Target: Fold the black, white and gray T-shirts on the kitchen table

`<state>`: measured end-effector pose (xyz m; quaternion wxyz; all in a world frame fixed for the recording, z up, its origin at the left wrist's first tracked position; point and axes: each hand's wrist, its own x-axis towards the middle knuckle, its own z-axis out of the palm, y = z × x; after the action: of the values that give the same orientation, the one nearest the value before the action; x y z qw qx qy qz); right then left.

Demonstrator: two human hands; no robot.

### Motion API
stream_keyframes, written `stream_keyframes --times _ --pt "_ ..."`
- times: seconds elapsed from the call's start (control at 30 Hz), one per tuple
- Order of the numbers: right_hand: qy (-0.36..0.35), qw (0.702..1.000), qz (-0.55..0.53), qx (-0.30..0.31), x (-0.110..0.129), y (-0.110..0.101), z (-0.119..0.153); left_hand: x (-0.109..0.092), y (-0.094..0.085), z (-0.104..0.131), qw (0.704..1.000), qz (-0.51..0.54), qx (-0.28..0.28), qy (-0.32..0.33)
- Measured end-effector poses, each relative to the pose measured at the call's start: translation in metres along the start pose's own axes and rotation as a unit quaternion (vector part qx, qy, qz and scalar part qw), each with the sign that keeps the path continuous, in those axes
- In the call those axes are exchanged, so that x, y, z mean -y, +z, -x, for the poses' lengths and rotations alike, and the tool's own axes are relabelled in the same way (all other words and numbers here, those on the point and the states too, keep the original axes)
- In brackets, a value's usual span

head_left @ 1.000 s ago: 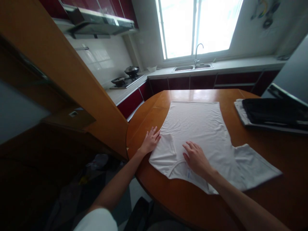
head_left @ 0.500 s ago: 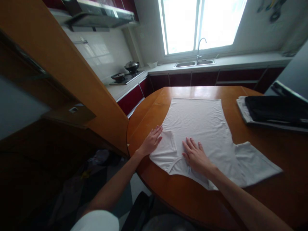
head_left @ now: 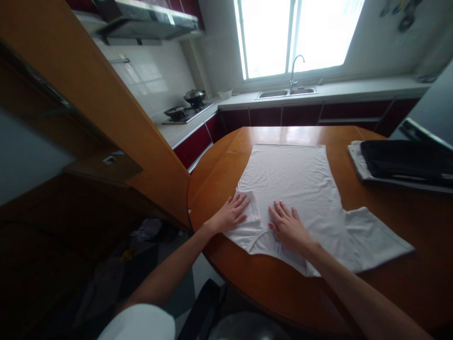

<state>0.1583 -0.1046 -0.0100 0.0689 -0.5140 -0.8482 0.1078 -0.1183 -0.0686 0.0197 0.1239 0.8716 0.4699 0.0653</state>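
Note:
A white T-shirt [head_left: 293, 174] lies spread on the wooden table [head_left: 219, 156], its hem toward the window and its neckline toward me. The left-hand sleeve is folded inward over the body, while the right-hand sleeve stretches out flat. My left hand [head_left: 230, 215] rests open on the folded sleeve, fingers spread. Palm down near the neckline, my right hand [head_left: 288, 226] lies open on the shirt and covers part of the collar.
A stack of folded clothes with a black one on top [head_left: 406, 160] sits at the table's right. Beyond are a sink [head_left: 286, 93], a stove [head_left: 187, 114] with pans, and a window. A wooden partition [head_left: 141, 127] stands at left.
My left hand has slid right, from the outer edge of the folded sleeve further onto it. My right hand has stayed in nearly the same place.

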Motion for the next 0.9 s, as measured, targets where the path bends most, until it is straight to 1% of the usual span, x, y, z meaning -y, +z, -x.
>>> stream_keyframes --times 0.03,0.07,0.13,0.2,0.33,0.37,0.43,0.53,0.6,0.7,0.73,0.8,0.9 --pt "0.001 1.0 0.0 0.001 0.0 0.0 0.0 -0.003 0.001 -0.001 1.0 -0.006 0.005 0.003" --pt "0.001 1.0 -0.001 0.002 0.001 -0.001 0.0 -0.006 0.001 -0.004 1.0 -0.007 -0.004 0.005" --pt "0.002 1.0 -0.002 0.005 0.001 -0.002 -0.001 -0.012 0.002 -0.01 0.999 -0.003 -0.047 0.013" --pt "0.005 1.0 -0.001 0.011 0.002 -0.003 -0.001 -0.015 0.003 -0.02 0.997 -0.006 -0.067 0.029" --pt "0.013 1.0 -0.006 0.024 0.003 -0.006 -0.001 -0.017 0.008 -0.036 0.997 -0.037 -0.033 0.059" --pt "0.013 1.0 -0.009 0.026 0.004 -0.007 -0.001 -0.017 0.009 -0.039 0.997 -0.039 -0.032 0.062" --pt "0.013 0.999 -0.014 0.027 0.005 -0.01 -0.001 -0.016 0.008 -0.045 0.996 -0.031 -0.056 0.058" --pt "0.011 1.0 -0.021 0.021 0.006 -0.013 0.0 -0.015 0.008 -0.051 0.994 -0.021 -0.105 0.021" --pt "0.013 0.999 -0.026 0.018 0.007 -0.015 0.0 -0.016 0.014 -0.054 0.995 -0.036 -0.096 -0.005" --pt "0.015 0.999 -0.036 0.017 0.007 -0.017 0.0 -0.015 0.029 -0.054 0.995 -0.076 -0.055 -0.03" --pt "0.013 0.999 -0.038 0.015 0.007 -0.017 0.0 -0.015 0.033 -0.054 0.994 -0.087 -0.049 -0.035" --pt "0.01 0.999 -0.043 0.006 0.007 -0.017 -0.001 -0.012 0.039 -0.053 0.993 -0.101 -0.049 -0.04" --pt "0.009 0.999 -0.051 -0.005 0.007 -0.017 -0.001 -0.007 0.042 -0.054 0.991 -0.114 -0.057 -0.033"
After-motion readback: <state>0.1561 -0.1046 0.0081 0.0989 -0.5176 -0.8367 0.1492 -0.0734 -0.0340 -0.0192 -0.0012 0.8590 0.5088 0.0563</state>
